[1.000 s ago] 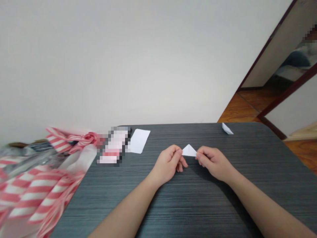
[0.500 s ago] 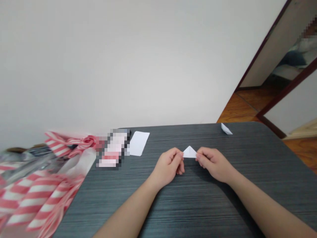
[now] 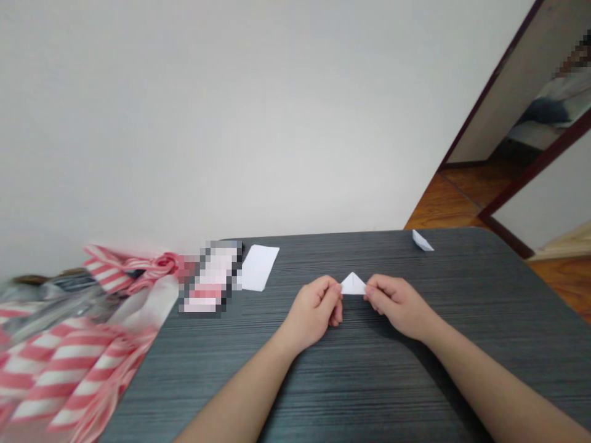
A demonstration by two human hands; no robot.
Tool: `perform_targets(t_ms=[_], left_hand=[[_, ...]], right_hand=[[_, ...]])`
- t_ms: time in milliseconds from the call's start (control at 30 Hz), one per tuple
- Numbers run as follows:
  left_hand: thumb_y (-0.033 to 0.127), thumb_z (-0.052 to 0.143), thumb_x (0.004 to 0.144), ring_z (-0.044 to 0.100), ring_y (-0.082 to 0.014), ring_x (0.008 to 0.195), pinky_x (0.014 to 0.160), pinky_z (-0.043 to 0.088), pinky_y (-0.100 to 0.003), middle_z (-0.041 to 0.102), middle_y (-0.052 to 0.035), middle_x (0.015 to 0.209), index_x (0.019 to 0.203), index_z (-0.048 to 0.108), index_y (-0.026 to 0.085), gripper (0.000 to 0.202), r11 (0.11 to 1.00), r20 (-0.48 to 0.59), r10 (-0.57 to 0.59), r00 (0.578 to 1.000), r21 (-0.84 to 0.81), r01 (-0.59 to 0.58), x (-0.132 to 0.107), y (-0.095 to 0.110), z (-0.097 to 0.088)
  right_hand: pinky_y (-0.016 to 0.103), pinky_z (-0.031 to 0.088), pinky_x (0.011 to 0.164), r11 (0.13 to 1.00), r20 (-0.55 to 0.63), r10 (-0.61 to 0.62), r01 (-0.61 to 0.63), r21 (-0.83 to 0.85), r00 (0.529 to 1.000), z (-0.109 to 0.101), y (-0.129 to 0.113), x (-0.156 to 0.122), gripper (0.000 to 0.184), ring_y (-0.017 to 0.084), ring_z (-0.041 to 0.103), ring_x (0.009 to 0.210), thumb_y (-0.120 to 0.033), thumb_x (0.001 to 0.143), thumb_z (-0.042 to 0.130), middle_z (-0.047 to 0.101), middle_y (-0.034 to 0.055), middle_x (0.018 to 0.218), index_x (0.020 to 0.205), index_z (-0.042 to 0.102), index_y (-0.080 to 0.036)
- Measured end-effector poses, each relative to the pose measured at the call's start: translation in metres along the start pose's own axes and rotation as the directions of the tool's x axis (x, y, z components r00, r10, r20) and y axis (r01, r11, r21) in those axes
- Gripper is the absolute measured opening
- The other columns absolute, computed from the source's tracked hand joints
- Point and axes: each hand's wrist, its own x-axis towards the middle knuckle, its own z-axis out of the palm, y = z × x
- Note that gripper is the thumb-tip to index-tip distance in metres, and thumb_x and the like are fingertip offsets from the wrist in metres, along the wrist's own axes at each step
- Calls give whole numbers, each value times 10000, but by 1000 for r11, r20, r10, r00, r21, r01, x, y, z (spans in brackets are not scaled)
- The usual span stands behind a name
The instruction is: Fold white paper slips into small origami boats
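Note:
A small white folded paper triangle (image 3: 353, 285) is pinched between my two hands, above the middle of the dark table, with its point upward. My left hand (image 3: 314, 311) grips its left corner between thumb and fingers. My right hand (image 3: 397, 304) holds its right corner the same way. The fingers hide both lower corners of the paper. Farther off, a second small folded white paper piece (image 3: 422, 240) lies near the table's far edge, out of reach of both hands' fingertips.
A flat white paper sheet (image 3: 258, 267) lies at the far left of the grey wood-grain table (image 3: 369, 387), next to a pixelated pink-and-white item (image 3: 212, 277). A pink-striped plastic bag (image 3: 69, 363) is heaped past the left edge. Wooden floor (image 3: 447, 203) shows at right.
The paper triangle and both hands sit slightly lower in the view. My left fingers are curled in a little more. The grip on the paper is unchanged.

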Motion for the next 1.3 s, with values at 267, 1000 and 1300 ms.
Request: perform_targets(t_ms=[267, 1000, 1300], left_hand=[[432, 445, 970, 515, -113, 473, 510, 413, -222, 598, 25, 543, 758, 503, 196, 322, 1000, 13, 10, 1000, -11, -10, -1, -1, 0], [420, 394, 993, 492, -112, 472, 571, 405, -233, 563, 51, 499, 766, 501, 197, 336, 994, -7, 33, 999, 105, -32, -2, 3, -1], [441, 382, 998, 500, -115, 481, 593, 417, -238, 563, 49, 497, 767, 495, 198, 354, 992, -17, 41, 999, 119, -39, -1, 1, -1]], right_hand=[[243, 380, 555, 1000, 5, 20, -20, 19, 1000, -2, -3, 0, 258, 123, 482, 541, -251, 953, 477, 525, -37, 575, 720, 566, -185], [244, 377, 549, 996, -10, 44, -43, 84, 999, -1, -2, -1, 257, 121, 473, 527, -254, 951, 473, 522, -39, 568, 721, 567, -188], [245, 373, 543, 998, -17, 36, -35, 56, 999, -1, -2, 1, 262, 121, 471, 523, -261, 949, 482, 519, -39, 556, 715, 573, -187]])
